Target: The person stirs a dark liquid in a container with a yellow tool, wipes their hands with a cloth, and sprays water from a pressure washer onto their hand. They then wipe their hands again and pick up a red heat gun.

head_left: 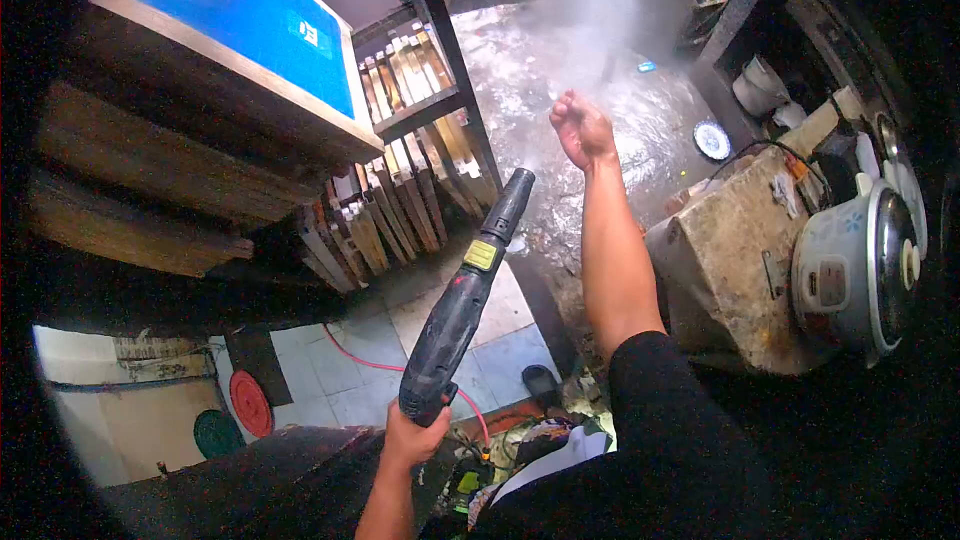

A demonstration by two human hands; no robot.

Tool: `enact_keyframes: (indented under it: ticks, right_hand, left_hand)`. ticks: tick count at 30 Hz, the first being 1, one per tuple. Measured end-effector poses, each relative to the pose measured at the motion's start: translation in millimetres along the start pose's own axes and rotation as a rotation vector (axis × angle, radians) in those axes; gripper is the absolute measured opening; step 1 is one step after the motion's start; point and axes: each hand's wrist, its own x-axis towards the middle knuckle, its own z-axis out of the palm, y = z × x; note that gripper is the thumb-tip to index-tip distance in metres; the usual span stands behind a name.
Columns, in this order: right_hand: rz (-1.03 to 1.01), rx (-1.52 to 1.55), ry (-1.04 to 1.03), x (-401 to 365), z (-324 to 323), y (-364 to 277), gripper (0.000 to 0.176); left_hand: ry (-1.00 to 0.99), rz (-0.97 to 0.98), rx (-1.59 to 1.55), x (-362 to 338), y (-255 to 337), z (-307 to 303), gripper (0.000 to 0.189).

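Note:
My left hand (412,437) is wrapped round the grip of a black pressure washer gun (455,310) with a yellow label. Its nozzle points away, up and to the right, and a faint spray leaves the tip. My right hand (583,130) is stretched out ahead of the nozzle, palm partly showing and fingers loosely bent, with nothing visible in it. Beyond both hands lies a wet, shiny floor (640,150), and white mist (595,10) rises at its far side. A pink hose (370,364) runs across the tiles below the gun.
To the left stands a rack of wooden frames (405,180), below a blue-meshed screen frame (240,15). A rice cooker (850,270) sits on a worn counter (740,280) at right. A patterned plate (711,140), white bucket (758,88) and dark slipper (541,387) are around.

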Motion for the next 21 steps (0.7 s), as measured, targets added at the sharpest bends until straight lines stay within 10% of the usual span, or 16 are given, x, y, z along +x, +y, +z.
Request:
enact_keyframes:
  ticks: [21]
  right_hand:
    - [-0.043,0.083,0.031,-15,30,-7,0.015]
  left_hand:
    - [0.006,0.062,-0.038,-5,13,14,0.018]
